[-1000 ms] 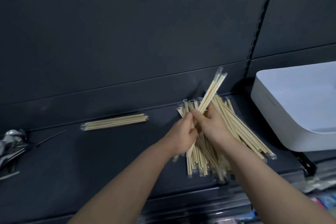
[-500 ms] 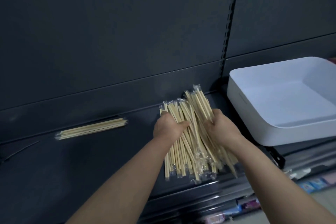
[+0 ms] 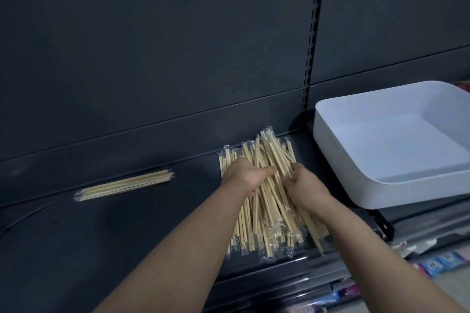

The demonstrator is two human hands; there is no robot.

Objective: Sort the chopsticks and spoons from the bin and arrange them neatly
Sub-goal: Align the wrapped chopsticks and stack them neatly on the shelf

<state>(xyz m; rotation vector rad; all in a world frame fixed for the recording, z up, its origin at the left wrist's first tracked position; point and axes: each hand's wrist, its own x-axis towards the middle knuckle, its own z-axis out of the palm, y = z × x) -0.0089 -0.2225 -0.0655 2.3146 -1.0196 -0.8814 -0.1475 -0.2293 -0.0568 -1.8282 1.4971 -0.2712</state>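
The left hand and right hand each curl their fingers around sticks in the pile of wrapped chopsticks lying on the dark shelf. A small bundle lies well apart to the left. The white bin stands just right of the pile.

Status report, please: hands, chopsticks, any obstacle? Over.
Left hand and right hand both grip wrapped chopstick pile on shelf. Small chopstick bundle lies apart, left. White bin at right, nothing blocking.

Plastic-wrapped wooden chopsticks; matt shelf; smooth plastic bin.
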